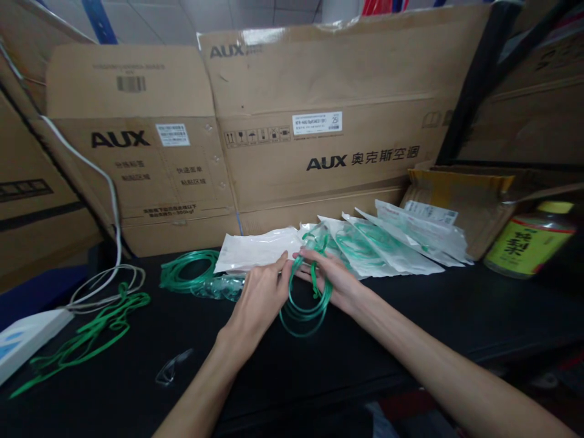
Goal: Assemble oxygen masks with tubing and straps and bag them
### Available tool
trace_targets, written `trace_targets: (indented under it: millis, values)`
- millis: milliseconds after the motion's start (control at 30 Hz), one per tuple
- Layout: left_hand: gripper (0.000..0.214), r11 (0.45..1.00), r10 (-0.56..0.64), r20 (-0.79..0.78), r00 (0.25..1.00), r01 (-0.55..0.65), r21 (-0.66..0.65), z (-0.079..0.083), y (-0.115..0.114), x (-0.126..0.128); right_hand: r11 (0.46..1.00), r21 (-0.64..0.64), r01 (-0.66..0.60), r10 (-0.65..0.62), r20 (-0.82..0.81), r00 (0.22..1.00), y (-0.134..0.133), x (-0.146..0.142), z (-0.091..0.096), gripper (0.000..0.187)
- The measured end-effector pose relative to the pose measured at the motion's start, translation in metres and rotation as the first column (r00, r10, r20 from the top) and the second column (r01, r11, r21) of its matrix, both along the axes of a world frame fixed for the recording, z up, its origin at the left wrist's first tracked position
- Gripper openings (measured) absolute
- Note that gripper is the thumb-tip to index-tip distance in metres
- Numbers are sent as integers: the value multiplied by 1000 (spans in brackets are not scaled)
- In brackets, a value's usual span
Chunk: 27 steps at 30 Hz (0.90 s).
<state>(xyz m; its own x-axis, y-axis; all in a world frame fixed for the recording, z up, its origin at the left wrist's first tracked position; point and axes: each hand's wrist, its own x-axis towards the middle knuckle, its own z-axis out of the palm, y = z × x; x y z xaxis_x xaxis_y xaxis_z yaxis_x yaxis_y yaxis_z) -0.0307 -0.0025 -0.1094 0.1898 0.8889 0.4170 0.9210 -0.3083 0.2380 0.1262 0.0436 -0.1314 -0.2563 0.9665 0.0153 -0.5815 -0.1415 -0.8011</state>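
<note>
A looped coil of clear green tubing (303,314) hangs between my hands, above the black table. My right hand (335,277) is closed on it from the right, and a brighter green strap (314,280) dangles near that palm. My left hand (264,286) meets the coil's left edge with thumb and finger pinched together; what lies between them is hidden. Just beyond the fingers is a clear, green-tinted plastic piece (318,239), partly covered by my right hand. Behind my left hand lies a white pouch (255,249).
Several pouches with green tubing (365,243) overlap at the back right. Another tubing coil (189,271) lies left, near green straps (100,328), a small clear plastic part (173,367) and a white power strip (31,337). Cardboard boxes (274,176) stand behind; a yellow-labelled bottle (529,240) stands right.
</note>
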Motion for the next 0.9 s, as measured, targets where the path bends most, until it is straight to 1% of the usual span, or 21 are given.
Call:
trace_targets:
  millis: [67,133,233,300,400,533,733,833,900]
  values:
    - [44,999,46,4,999,-47,28,8,4,-6,999,19,42,-42,-25,999,3,8,7,25]
    - [44,997,62,-14,998,-62,35,16,13,-7,997,32,75,-74,-41,996,2,16,14,24]
    - [37,998,46,-77,996,-49,-27,23,32,2,995,36,92,-91,-37,995,-5,27,19,23]
    - [35,992,68,-120,991,-79,-98,24,48,13,996,30,84,-84,-21,996,-13,34,18,24]
    - [34,968,111,-178,978,-147,-201,22,68,31,998,14,64,-65,3,998,-23,46,13,24]
    - [36,928,140,-250,958,-215,-304,21,85,45,999,-25,47,-46,10,999,-29,59,5,22]
    - [37,883,190,-337,922,-311,-352,26,106,54,999,-37,-5,4,-21,1000,-31,59,-1,22]
    - [37,875,179,-362,915,-317,-366,27,111,53,999,-28,-27,26,-35,999,-32,59,-1,21]
    - [37,876,172,-377,910,-316,-365,28,113,48,999,-24,-27,26,-45,999,-32,60,-1,21]
